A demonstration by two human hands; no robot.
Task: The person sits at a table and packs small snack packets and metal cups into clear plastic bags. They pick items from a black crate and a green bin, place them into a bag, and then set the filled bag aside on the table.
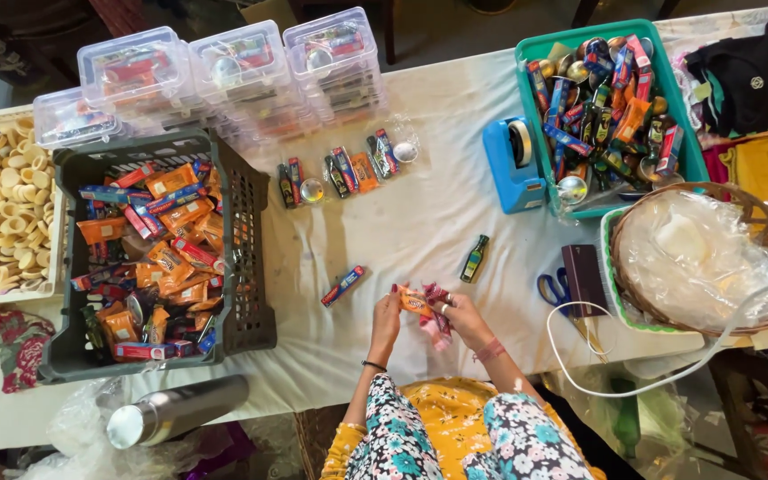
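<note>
Two small packets — orange [416, 303] pinched in left hand [387, 322], crinkled pink-red [436, 322] in right hand [460, 318].

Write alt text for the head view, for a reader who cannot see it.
A person's left hand and right hand hold an orange packet and a pink wrapper over a white table. A dark crate and a green tub hold more packets.
</note>
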